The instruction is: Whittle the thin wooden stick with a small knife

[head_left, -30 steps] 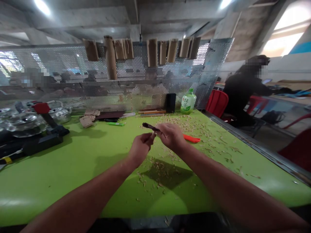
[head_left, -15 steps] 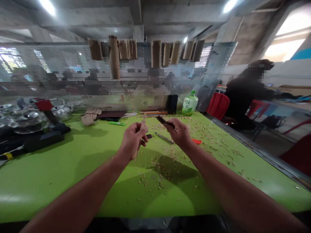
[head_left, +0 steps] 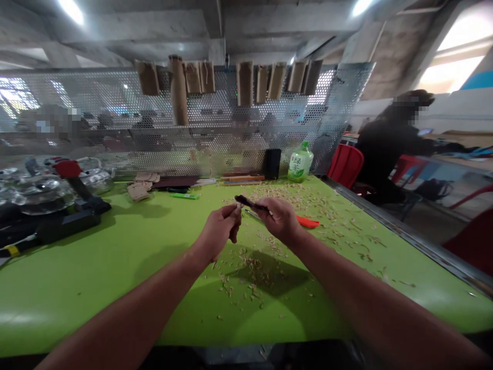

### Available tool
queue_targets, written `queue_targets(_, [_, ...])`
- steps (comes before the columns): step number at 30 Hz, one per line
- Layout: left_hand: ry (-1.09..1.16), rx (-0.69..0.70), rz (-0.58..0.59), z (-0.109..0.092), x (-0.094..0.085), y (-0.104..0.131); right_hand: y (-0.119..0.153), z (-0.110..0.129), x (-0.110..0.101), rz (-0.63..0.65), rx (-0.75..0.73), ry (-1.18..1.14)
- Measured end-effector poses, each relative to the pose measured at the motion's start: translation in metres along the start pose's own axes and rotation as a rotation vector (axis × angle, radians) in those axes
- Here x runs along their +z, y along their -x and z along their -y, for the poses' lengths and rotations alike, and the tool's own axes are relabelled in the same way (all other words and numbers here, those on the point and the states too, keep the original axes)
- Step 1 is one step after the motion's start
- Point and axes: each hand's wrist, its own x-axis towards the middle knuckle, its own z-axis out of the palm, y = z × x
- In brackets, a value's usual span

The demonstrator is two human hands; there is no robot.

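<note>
Over the middle of the table, my left hand (head_left: 222, 226) is closed around a small carved piece of pale wood (head_left: 239, 205), most of it hidden by the fingers. Pinched in my right hand (head_left: 280, 217) is a dark strip (head_left: 246, 200) that looks like folded sandpaper. Its far end reaches over the tip of the wood; whether they touch I cannot tell. Beneath the hands lies a slim metal tool (head_left: 252, 213), partly covered by the right hand. An orange-red object (head_left: 308, 222) sticks out beyond the right wrist.
Wood shavings (head_left: 256, 267) are strewn over the green table (head_left: 115, 277). At the back stand a green-capped bottle (head_left: 300, 162) and a black box (head_left: 273, 163). A green cutter-like item (head_left: 185, 196) and wooden pieces (head_left: 139, 190) lie left. A person (head_left: 389, 144) sits at the right.
My right hand has brought the dark strip leftward to the wood in my left hand. The left hand has turned, and the wood is now more hidden.
</note>
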Motion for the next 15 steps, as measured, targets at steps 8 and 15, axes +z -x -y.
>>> queue_targets(8, [-0.273, 0.147, -0.116, 0.014, 0.012, 0.0, -0.012, 0.021, -0.001, 0.153, -0.086, 0.295])
queue_targets(15, [-0.04, 0.144, -0.263, -0.017, -0.012, -0.003, -0.001, -0.014, -0.006, 0.164, 0.107, 0.329])
